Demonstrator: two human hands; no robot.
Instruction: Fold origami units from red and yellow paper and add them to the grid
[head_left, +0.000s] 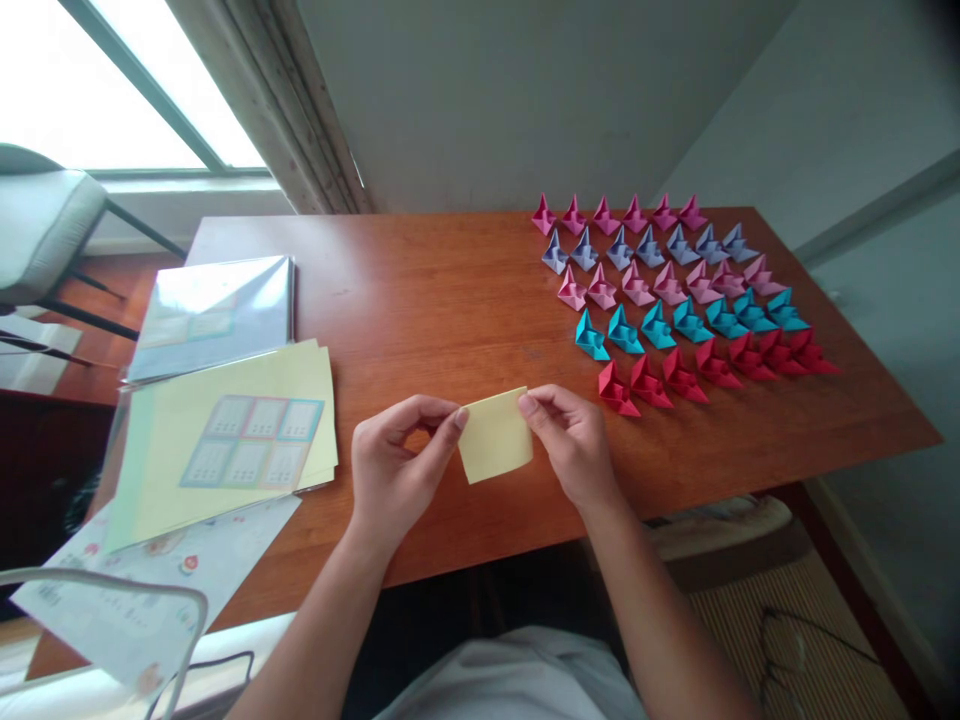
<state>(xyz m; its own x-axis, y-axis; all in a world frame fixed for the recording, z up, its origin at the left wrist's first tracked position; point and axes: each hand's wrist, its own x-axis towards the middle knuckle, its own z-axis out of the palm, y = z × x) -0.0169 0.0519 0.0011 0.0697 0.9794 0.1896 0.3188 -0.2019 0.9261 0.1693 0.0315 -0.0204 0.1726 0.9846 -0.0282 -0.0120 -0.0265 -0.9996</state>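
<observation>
A small yellow sheet of paper (496, 440) is held up between my two hands, over the front part of the wooden table. My left hand (401, 465) pinches its upper left corner between thumb and forefinger. At the upper right corner, my right hand (571, 440) has the same kind of pinch. The paper hangs slightly curved at its lower edge; whether it is folded along the top I cannot tell. To the right of my right hand stands a row of red folded paper boats (682, 378).
Behind the red row are rows of turquoise (656, 326), pink (637, 285), lilac (649, 248) and magenta (604, 217) boats. On the left lie yellow sheets (165, 450), a plastic-covered stack (259, 300) and a patterned sheet (225, 560) on the table (420, 290). A chair (49, 225) stands by the window.
</observation>
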